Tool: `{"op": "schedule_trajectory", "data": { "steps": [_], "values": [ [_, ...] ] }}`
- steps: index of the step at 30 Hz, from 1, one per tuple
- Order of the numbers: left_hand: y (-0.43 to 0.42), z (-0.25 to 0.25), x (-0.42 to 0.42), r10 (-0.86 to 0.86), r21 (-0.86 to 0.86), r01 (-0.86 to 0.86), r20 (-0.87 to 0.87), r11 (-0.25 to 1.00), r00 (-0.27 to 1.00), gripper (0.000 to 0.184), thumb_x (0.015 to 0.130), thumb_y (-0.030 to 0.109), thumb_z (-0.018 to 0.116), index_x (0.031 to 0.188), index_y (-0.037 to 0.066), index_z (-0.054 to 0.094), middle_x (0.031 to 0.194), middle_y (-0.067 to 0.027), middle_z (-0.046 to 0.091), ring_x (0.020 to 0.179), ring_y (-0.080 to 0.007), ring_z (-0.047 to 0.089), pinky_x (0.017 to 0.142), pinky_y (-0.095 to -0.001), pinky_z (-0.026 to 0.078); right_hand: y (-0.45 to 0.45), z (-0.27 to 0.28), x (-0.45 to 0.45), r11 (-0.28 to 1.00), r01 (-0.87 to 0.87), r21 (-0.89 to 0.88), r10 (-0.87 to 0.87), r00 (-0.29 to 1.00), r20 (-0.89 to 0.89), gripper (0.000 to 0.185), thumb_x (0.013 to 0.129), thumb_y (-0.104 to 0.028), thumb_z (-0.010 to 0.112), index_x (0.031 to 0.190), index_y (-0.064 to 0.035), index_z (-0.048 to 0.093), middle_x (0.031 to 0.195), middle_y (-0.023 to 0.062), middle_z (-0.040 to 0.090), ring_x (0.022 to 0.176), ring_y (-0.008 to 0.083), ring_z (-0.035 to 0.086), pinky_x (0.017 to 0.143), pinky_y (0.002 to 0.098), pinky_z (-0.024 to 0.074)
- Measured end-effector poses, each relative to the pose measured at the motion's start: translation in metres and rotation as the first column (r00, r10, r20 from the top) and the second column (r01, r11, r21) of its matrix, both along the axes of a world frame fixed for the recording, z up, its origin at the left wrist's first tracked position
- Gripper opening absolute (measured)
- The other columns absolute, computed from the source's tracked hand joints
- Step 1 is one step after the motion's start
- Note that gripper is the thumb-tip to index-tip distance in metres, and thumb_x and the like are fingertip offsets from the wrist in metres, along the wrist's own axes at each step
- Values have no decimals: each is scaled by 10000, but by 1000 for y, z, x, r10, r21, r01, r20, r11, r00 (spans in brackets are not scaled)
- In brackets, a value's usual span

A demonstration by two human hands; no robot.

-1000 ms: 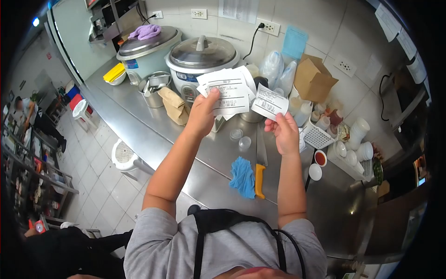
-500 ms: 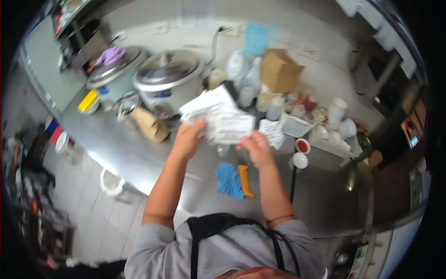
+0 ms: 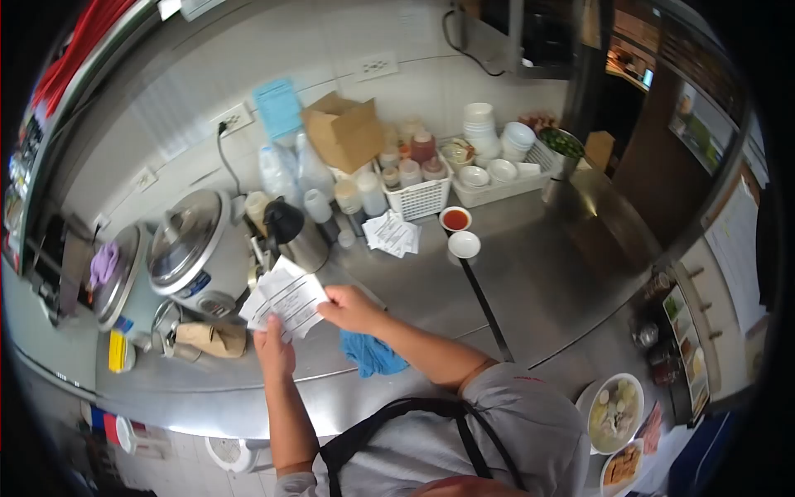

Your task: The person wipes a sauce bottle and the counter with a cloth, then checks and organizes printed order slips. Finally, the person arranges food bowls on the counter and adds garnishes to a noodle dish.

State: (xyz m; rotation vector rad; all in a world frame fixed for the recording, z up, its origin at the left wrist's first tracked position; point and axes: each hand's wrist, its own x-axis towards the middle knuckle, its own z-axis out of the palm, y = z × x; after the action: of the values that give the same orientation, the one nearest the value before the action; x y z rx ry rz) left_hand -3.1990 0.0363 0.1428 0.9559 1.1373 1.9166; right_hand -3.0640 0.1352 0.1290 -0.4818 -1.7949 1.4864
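I look down on a broad grey stainless-steel counter [image 3: 406, 282]. On it stands a round white rice cooker [image 3: 224, 269]. Well to the cooker's right sits a white perforated plastic basket [image 3: 418, 200]; right and nearer lies a crumpled blue cloth [image 3: 370, 354]. Just right of the cooker I have the left hand [image 3: 275, 354] and right hand [image 3: 354, 310] both clamped on fanned, printed white paper slips [image 3: 286, 296]. Farther right, a smaller pile of similar slips [image 3: 392, 234] lies flat.

From bottle basket [image 3: 420, 201]: paper slips [image 3: 392, 235] before; 2 cookers [image 3: 225, 253] left; bowl tray [image 3: 501, 193] right; sauce bowl [image 3: 455, 219] front-right; papers [image 3: 288, 296] in my left hand [image 3: 277, 351], front-left.
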Motion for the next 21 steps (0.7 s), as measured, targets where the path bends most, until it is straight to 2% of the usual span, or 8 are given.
{"op": "schedule_trajectory", "data": {
  "steps": [2,5,9,13,17,19,20,21],
  "values": [
    [0,2,5,0,-18,0,13,1000,1000,322,826,192,459,1090,13,422,1030,-71,517,908,-164,510,764,-289,405,0,-6,-1,997,24,71,-26,999,25,140,742,-108,495,798,4,557,604,-17,509,526,43,415,467,220,354],
    [0,2,7,16,-47,-16,-8,999,1000,324,829,146,441,1091,-44,414,1047,-102,501,932,-170,490,808,-279,373,-2,-8,2,997,39,63,-40,999,12,141,739,-109,500,788,12,552,606,-17,505,528,43,413,466,222,352],
    [6,-12,3,24,-64,-32,-119,997,993,322,827,145,442,1092,-34,411,1033,-95,508,914,-165,503,777,-277,397,-3,-9,5,999,15,-35,-15,1000,-1,126,743,-111,513,787,2,546,621,-20,501,549,39,418,477,212,357],
    [7,-17,6,52,-80,-66,-168,995,984,309,823,123,437,1087,-37,414,1027,-97,510,915,-167,506,778,-285,406,-9,-7,4,989,82,-121,-92,993,-73,119,739,-123,555,779,-15,523,638,-14,506,563,39,429,490,206,371],
    [6,-11,10,-60,-57,57,-56,997,997,321,832,116,428,1118,-28,399,1074,-100,488,958,-174,487,824,-285,381,-11,-12,-1,977,142,-159,-161,980,-114,132,724,-125,586,741,-28,498,650,-2,518,576,47,443,501,220,383],
    [4,-12,8,-70,-57,68,-36,996,997,335,837,126,432,1132,-27,387,1090,-93,482,983,-175,472,852,-292,360,-15,-10,0,973,193,-124,-197,980,-26,127,729,-121,586,736,-28,500,639,-3,516,557,44,443,481,210,372],
    [4,-16,5,-78,-49,76,-40,996,996,348,850,170,412,1136,-28,380,1097,-101,476,1000,-186,466,857,-300,360,-16,-12,-1,971,166,-169,-174,984,-35,120,729,-113,586,739,-27,503,633,-2,517,546,43,442,471,203,365],
    [2,-17,3,-120,-48,122,37,991,992,360,860,203,388,1137,-27,378,1103,-107,472,1007,-194,465,859,-308,361,-16,-14,-1,966,147,-211,-160,986,-45,113,729,-105,586,743,-26,506,628,0,517,534,41,441,462,196,358]
  ]
}}
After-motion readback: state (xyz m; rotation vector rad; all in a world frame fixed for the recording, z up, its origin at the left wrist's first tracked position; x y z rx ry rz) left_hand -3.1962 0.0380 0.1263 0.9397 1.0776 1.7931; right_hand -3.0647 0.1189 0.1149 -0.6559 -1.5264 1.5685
